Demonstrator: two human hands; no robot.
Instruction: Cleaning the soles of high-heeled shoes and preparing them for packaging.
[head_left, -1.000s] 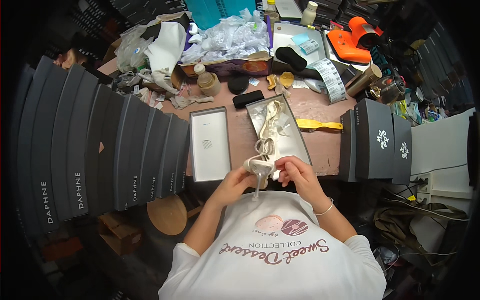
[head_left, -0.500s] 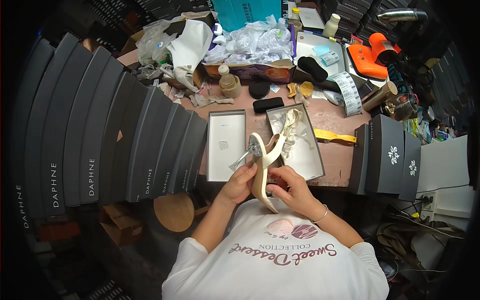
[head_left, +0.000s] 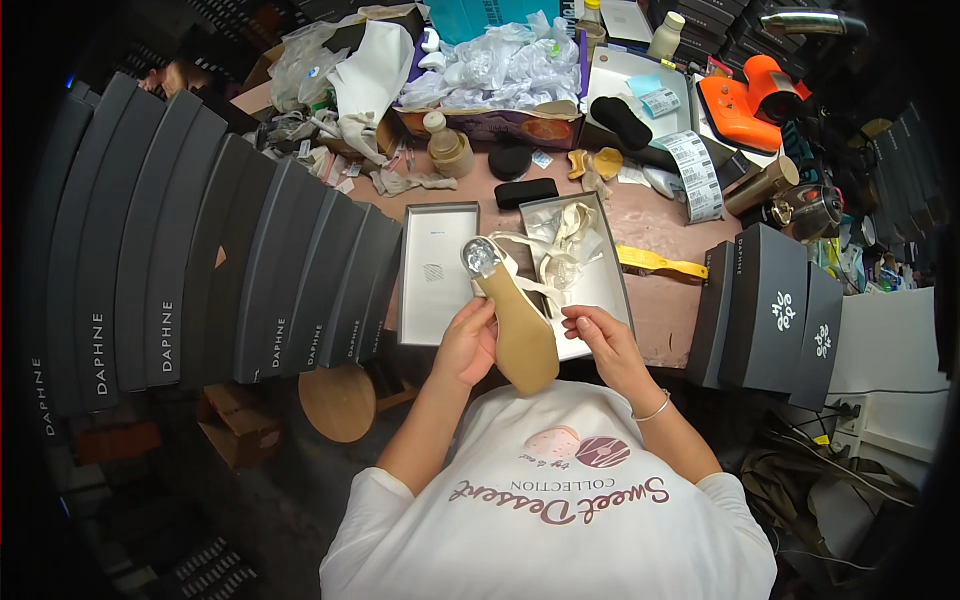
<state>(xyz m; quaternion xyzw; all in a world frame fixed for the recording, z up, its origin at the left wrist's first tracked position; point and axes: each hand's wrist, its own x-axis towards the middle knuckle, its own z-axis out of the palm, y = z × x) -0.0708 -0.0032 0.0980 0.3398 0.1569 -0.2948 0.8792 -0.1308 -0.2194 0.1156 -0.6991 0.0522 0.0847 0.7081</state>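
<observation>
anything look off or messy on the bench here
Nothing looks damaged or spilled. The left hand holds a sandal sole-up, straps hanging toward the open box. Crumpled tissue paper overflows the carton at the back.

The brown table is full of things. An open grey shoe box, its flat grey lid and a yellow strip lie on it.

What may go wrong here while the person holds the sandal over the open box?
1. The left hand grips the sandal only by one edge, sole up, so it might slip and fall.
2. The right hand is at the thin straps; a pull could tangle or strain them.
3. The open box lies at the table edge and may be knocked off.
</observation>
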